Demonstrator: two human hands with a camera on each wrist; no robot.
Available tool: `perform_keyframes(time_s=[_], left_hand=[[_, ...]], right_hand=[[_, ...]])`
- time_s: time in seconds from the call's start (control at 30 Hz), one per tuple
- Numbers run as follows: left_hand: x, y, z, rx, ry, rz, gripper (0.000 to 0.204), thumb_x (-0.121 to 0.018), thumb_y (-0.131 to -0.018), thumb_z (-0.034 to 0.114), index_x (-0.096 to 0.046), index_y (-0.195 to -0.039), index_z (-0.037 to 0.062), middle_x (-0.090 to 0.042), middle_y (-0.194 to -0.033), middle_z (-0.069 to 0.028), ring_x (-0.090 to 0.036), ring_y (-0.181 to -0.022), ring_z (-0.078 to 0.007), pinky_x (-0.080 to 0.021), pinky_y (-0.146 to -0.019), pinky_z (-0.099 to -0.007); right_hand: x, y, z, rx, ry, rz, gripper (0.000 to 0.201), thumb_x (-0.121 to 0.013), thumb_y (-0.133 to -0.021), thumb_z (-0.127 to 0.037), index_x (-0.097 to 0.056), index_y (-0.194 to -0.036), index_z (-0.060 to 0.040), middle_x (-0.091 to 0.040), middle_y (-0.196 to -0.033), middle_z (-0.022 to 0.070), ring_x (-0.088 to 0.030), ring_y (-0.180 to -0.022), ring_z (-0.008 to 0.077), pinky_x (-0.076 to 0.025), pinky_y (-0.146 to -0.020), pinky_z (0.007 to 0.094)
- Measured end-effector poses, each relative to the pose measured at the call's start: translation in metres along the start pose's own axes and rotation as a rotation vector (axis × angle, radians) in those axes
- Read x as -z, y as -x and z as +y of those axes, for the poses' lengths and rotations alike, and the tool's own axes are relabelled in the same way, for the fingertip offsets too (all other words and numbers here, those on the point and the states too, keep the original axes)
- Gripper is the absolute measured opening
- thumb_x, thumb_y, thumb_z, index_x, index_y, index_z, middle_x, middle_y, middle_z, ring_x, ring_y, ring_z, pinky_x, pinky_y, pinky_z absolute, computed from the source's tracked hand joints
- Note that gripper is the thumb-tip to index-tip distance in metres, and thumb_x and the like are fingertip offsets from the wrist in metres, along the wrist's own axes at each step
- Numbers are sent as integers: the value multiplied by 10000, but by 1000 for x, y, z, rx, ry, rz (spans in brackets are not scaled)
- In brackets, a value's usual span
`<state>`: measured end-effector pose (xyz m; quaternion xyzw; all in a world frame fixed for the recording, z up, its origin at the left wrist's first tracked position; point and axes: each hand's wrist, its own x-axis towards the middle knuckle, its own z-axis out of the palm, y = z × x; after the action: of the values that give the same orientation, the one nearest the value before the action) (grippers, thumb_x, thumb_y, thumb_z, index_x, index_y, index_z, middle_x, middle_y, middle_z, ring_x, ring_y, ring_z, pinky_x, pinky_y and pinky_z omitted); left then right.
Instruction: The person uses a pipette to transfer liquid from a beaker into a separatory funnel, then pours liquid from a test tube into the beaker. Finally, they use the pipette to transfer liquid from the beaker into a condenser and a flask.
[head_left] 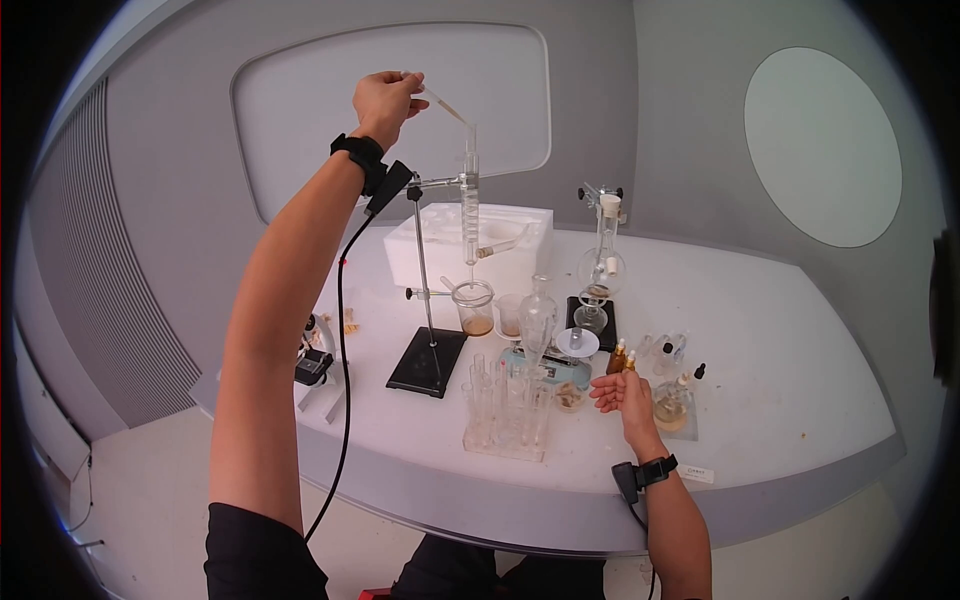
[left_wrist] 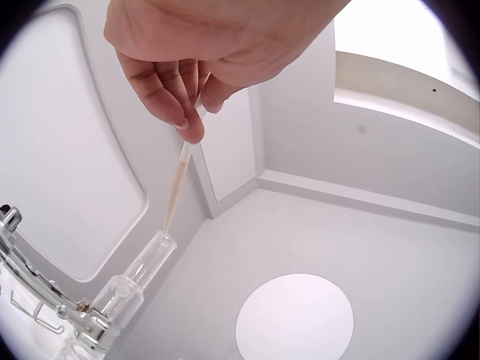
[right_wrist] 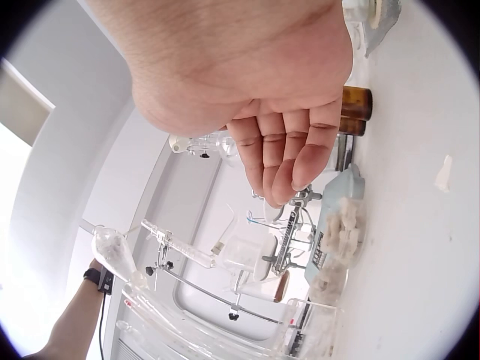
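High over the table my left hand [head_left: 388, 100] pinches a dropper [left_wrist: 176, 187] with pale brownish liquid in it. The dropper slants down, its tip right at the open top of a glass condenser [head_left: 470, 205]. A stand [head_left: 428, 362] clamps this condenser upright above a beaker [head_left: 477, 322] with brown liquid at the bottom. My right hand [head_left: 626, 402] holds nothing; its fingers are loosely bent, palm showing in the right wrist view. It hovers low near the amber bottles [head_left: 616, 358] and a small dish [head_left: 569, 397].
A rack of test tubes [head_left: 505, 425] stands at the front, a pear-shaped glass funnel [head_left: 538, 315] behind it. Further back are a white foam box [head_left: 400, 255] and a second stand with flasks [head_left: 602, 270]. A microscope [head_left: 316, 365] sits at the left, a balance [head_left: 545, 365] mid-table.
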<state>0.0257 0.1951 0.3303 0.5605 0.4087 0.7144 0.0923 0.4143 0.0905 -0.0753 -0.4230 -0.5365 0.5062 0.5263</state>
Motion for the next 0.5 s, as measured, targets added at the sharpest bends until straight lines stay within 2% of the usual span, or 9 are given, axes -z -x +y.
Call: perform_keyframes(time_s=[0.37,0.43,0.5], left_hand=[[0,1,3,-2,-14,14,181,-730,-894,146,-713,-942,-28,-731,-873,-98,-736,-687,-182,-576,-608,-255],[1,2,4,14,-49,-16,249,-721,-916,194,-690,-1035,-22,-731,-950,-105,-731,-735,-183,-569,-649,-244],[1,1,4,13,-50,-16,246,-721,-915,192,-691,-1032,-22,-731,-948,-105,-731,-733,-183,-569,-647,-243]], right_hand=[[0,-1,1,3,0,0,632,-228,-1026,-371,-705,-977,41,-712,-803,118,-634,-639,142,-519,-615,266],[0,-1,1,2,-1,1,634,-228,-1027,-373,-706,-977,40,-712,-803,118,-634,-639,142,-519,-613,265],[0,0,1,2,-1,2,636,-227,-1028,-376,-706,-977,40,-712,-803,117,-635,-639,141,-518,-612,264]])
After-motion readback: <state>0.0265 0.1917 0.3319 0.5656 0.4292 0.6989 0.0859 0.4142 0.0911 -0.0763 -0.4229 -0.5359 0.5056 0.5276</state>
